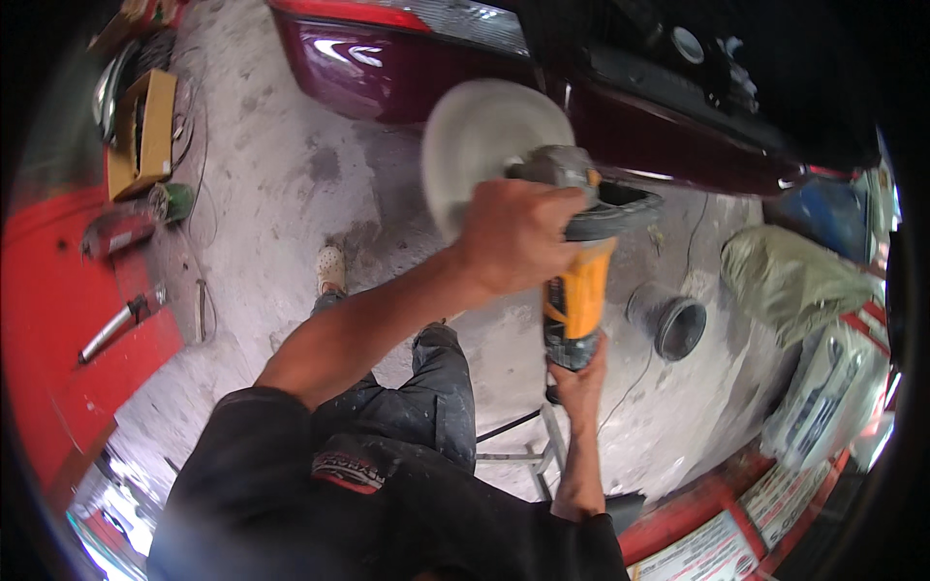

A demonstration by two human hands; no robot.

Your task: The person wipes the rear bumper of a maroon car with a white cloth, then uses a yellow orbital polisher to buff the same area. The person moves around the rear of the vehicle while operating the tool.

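Observation:
A yellow and black polisher [584, 290] with a grey metal head is held up in both my hands. My left hand [518, 237] is closed around its front, by the black loop handle [620, 213]. My right hand [583, 376] grips the rear end of its body. The round whitish pad [484, 136] looks smeared by motion. It stands close to the dark maroon car bumper [363, 73]; whether they touch, I cannot tell.
A dark bucket [681, 327] lies on its side to the right, near a thin cable [635, 387]. Metal legs [550, 450] of a stand are close to my right forearm. Further right are a khaki cover [790, 281] and a plastic-wrapped part [823, 392]. A cardboard box [145, 136] sits left.

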